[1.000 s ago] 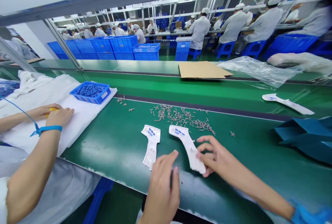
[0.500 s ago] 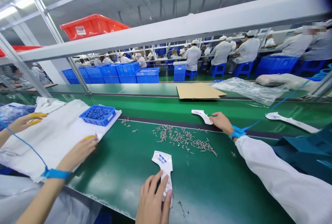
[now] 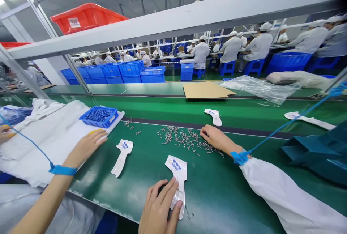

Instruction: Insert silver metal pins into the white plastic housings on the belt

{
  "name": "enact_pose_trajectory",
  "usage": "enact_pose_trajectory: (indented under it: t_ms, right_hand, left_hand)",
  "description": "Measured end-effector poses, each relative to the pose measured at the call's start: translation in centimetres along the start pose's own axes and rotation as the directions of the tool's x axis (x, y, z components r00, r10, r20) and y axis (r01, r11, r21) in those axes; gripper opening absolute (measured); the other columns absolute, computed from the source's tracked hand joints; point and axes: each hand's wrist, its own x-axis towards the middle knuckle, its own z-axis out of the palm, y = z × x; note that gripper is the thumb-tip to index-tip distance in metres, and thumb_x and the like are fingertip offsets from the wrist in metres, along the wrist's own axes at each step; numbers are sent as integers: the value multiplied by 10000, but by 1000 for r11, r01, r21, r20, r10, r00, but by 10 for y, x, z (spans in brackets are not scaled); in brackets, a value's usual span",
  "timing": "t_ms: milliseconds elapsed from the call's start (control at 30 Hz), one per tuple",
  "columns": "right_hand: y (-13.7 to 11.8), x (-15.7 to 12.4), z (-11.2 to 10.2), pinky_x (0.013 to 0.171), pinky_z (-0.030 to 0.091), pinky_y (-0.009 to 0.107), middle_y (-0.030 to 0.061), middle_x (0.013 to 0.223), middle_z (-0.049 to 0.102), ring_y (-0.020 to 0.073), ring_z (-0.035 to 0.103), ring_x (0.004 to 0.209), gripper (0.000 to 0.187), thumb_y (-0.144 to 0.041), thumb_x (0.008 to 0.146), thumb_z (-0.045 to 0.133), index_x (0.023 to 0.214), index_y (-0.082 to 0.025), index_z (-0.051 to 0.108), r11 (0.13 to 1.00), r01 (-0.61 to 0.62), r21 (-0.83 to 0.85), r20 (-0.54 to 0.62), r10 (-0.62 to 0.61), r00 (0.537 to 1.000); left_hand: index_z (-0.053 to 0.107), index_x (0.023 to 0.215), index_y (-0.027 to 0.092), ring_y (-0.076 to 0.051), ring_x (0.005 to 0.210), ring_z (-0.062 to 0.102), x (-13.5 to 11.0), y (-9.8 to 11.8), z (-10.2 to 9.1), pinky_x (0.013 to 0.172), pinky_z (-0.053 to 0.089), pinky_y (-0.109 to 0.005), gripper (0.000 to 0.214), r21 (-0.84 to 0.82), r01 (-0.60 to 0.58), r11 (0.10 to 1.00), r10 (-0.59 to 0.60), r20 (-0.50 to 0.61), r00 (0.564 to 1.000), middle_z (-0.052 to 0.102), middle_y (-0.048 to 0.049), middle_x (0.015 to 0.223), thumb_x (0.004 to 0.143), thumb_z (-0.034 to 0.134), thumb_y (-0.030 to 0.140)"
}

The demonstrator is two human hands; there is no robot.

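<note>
My left hand [image 3: 158, 208] lies at the near edge of the green table, index finger and thumb closed on the handle of a white gun-shaped plastic shell [image 3: 177, 172] with blue marks. My right hand [image 3: 217, 138], in a white sleeve with a blue wrist strap [image 3: 238, 157], reaches to a scatter of small metal screws [image 3: 184, 140]. Its fingers are curled down into the pile, and what they pinch is hidden. A second white shell [image 3: 121, 156] lies to the left, and a third [image 3: 214, 116] lies on the belt beyond the screws.
A co-worker's bare arm with a blue strap comes in from the left, with the hand [image 3: 86, 146] on a white cloth [image 3: 40, 143]. A blue tray [image 3: 99, 115] of small parts sits on the cloth. Cardboard [image 3: 206, 90], a plastic bag [image 3: 257, 87] and another shell [image 3: 309, 120] lie farther off. Workers sit in the background.
My right hand has let go of the shell on the far belt and drawn back to the screw pile. A second shell now lies near the co-worker's hand. My left hand stays.
</note>
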Motion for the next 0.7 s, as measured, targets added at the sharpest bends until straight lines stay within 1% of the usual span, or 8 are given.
enact_pose_trajectory:
  t_ms: [100,200,267,333,400,433,533,700]
  right_hand:
    - [-20,-9,-11,741,456,339,115,932,649,240,610,832,238,-286,958,427,905,-174,629,1000,25,14,36,-26,999]
    - [-59,-31,-24,640,439,267,46,847,664,175,598,718,214,-302,953,457,883,-199,630,986,106,129,178,-128,976]
    - [-90,-48,-33,621,420,244,26,825,664,152,577,696,178,-268,936,483,867,-197,631,939,148,311,330,-253,909]
    - [-119,-62,-39,586,394,224,4,788,642,129,543,662,124,-225,898,520,849,-192,629,888,153,433,436,-355,827]
    - [-139,-71,-42,567,374,214,-19,740,603,112,508,636,94,-203,874,547,812,-190,617,858,145,493,499,-415,760]
    - [-146,-73,-41,564,368,211,-29,719,582,107,495,628,94,-204,873,556,798,-190,611,850,139,508,515,-429,742]
    - [-153,-74,-35,548,346,210,-40,696,544,100,466,614,136,-254,909,557,804,-189,615,839,104,534,514,-419,749]
    - [-155,-76,-20,536,336,215,-30,694,571,108,467,616,205,-331,952,538,845,-184,634,817,-5,577,464,-322,825]
  left_hand:
    - [619,1181,264,-201,1058,614,-46,53,41,885,558,-406,258,-12,-35,999,35,24,999,609,-85,1273,964,562,390]
    - [579,1231,223,-185,1034,624,-83,94,76,874,552,-360,266,-57,-66,996,70,78,994,641,-80,1209,976,545,293]
    - [553,1245,221,-181,1022,621,-93,110,88,876,534,-330,286,-120,-60,991,71,95,993,670,-67,1133,960,548,196]
    - [553,1213,222,-179,982,623,-96,117,93,860,517,-312,287,-180,-49,983,65,81,995,683,-54,1058,937,568,146]
    - [571,1139,221,-171,927,629,-94,120,92,825,503,-300,234,-216,-42,975,55,57,997,685,-39,994,930,571,116]
    - [579,1103,222,-166,908,630,-94,120,92,814,496,-297,212,-226,-39,973,50,45,998,684,-33,971,931,564,99]
    - [593,1061,222,-163,878,624,-95,119,90,800,477,-301,210,-199,-37,979,44,33,998,681,-27,950,924,557,67]
    - [608,1013,220,-165,843,608,-98,116,87,783,461,-316,170,-79,5,997,-3,22,1000,674,-17,910,917,578,83]
